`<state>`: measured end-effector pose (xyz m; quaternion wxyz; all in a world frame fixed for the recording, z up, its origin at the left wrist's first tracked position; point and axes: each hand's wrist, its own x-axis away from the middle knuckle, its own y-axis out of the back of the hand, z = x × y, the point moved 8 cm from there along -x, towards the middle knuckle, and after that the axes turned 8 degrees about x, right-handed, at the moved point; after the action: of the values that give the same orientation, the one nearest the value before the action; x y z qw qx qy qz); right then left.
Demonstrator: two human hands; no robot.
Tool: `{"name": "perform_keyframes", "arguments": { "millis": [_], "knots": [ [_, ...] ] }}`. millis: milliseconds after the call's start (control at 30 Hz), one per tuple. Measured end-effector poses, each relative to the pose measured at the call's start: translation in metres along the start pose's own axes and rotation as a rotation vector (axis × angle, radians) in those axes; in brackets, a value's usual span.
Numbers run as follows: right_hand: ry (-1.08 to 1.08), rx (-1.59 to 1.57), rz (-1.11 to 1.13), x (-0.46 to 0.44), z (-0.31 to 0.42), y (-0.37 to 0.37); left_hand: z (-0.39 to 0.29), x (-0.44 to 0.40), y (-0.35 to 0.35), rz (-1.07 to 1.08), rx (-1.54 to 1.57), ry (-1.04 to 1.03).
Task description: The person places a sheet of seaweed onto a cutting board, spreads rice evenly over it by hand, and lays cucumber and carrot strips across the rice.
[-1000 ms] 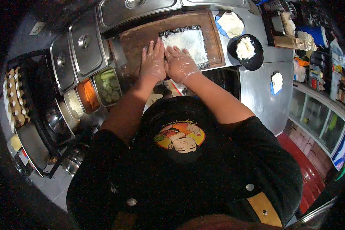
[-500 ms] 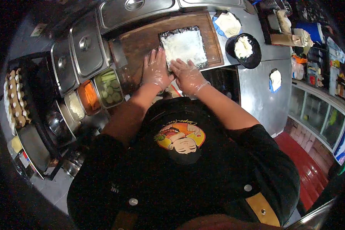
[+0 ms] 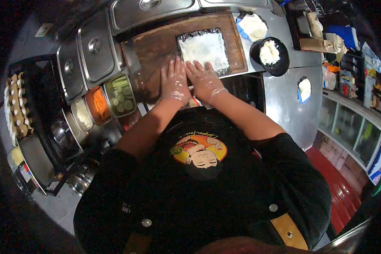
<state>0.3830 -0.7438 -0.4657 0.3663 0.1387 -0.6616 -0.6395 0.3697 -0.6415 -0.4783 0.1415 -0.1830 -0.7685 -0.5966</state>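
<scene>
On a brown wooden board (image 3: pixel 150 42) lies a dark sheet with a white layer (image 3: pixel 204 50) spread across it, dark edges showing around the white. My left hand (image 3: pixel 175 83), in a clear glove, rests flat with fingers stretched out on the board, just left of the sheet's lower left corner. Beside it, my right hand (image 3: pixel 204 82), also gloved, has its fingers extended at the sheet's near edge. Neither hand grips anything. A black bowl (image 3: pixel 282 66) with a white food mass (image 3: pixel 269 52) in it stands right of the board.
Lidded steel pans (image 3: pixel 98 53) line the left and back. Nearer on the left are tubs of sliced cucumber (image 3: pixel 122 101), orange strips (image 3: pixel 100 103) and white shreds (image 3: pixel 83 115). Egg trays (image 3: pixel 19 106) sit far left. A white cloth (image 3: pixel 254 27) lies behind the bowl.
Both hands have drawn back toward my body from the sheet, uncovering its lower left part. The fingers remain extended.
</scene>
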Motion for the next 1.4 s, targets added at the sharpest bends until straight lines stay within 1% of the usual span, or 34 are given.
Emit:
{"name": "perform_keyframes", "arguments": {
  "millis": [100, 167, 200, 233, 267, 300, 367, 400, 533, 600, 700, 833, 933, 1000, 1100, 1167, 1233, 1333, 1400],
  "knots": [
    [0.022, -0.071, 0.023, 0.009, -0.001, 0.002, -0.006, 0.011, 0.002, 0.022, 0.006, 0.015],
    [0.031, -0.085, -0.074, 0.014, -0.001, 0.003, -0.006, 0.013, -0.001, 0.016, 0.003, 0.012],
    [0.032, -0.086, -0.074, 0.015, -0.005, 0.000, -0.005, 0.013, -0.003, 0.011, 0.000, 0.007],
    [0.037, -0.093, -0.148, 0.014, -0.010, 0.009, -0.004, 0.014, -0.002, 0.011, 0.000, 0.008],
    [0.042, -0.098, -0.222, 0.012, -0.015, 0.016, -0.003, 0.014, -0.001, 0.008, 0.066, -0.012],
    [0.042, -0.100, -0.221, 0.008, -0.018, 0.018, -0.003, 0.015, -0.001, 0.006, 0.131, -0.033],
    [-0.118, -0.294, -0.257, -0.001, -0.037, 0.023, -0.002, 0.016, -0.004, -0.003, 0.140, -0.039],
    [-0.090, -0.253, -0.403, -0.003, -0.036, 0.033, -0.002, 0.016, -0.004, -0.016, 0.148, -0.047],
    [-0.071, -0.208, -0.373, -0.020, -0.034, 0.028, -0.004, 0.018, -0.001, -0.021, 0.162, -0.055],
    [-0.106, -0.204, -0.292, -0.033, -0.037, 0.018, -0.004, 0.020, 0.001, -0.025, 0.164, -0.054],
    [-0.114, -0.219, -0.268, -0.040, -0.040, 0.013, -0.004, 0.017, 0.000, -0.041, 0.160, -0.058],
    [-0.086, -0.268, -0.327, -0.031, -0.038, 0.024, -0.002, 0.018, -0.001, -0.026, 0.124, -0.034],
    [-0.094, -0.221, -0.273, -0.044, -0.048, 0.020, -0.004, 0.014, -0.001, -0.027, 0.098, -0.018],
    [-0.069, -0.313, -0.140, -0.054, -0.053, 0.014, -0.002, 0.014, -0.001, -0.028, 0.138, -0.027],
    [-0.027, -0.294, -0.151, -0.042, -0.056, 0.028, -0.001, 0.016, 0.004, -0.036, 0.157, -0.034],
    [-0.053, -0.235, -0.109, -0.039, -0.055, 0.023, -0.001, 0.018, 0.004, -0.020, 0.144, -0.026],
    [-0.099, -0.272, -0.229, -0.038, -0.058, 0.029, -0.002, 0.017, 0.004, -0.006, 0.128, -0.025],
    [-0.133, -0.282, -0.165, -0.047, -0.060, 0.023, -0.003, 0.020, 0.003, -0.035, 0.131, -0.037],
    [-0.133, -0.265, -0.171, -0.043, -0.060, 0.025, -0.001, 0.020, 0.004, -0.043, 0.137, -0.049]
  ]
}}
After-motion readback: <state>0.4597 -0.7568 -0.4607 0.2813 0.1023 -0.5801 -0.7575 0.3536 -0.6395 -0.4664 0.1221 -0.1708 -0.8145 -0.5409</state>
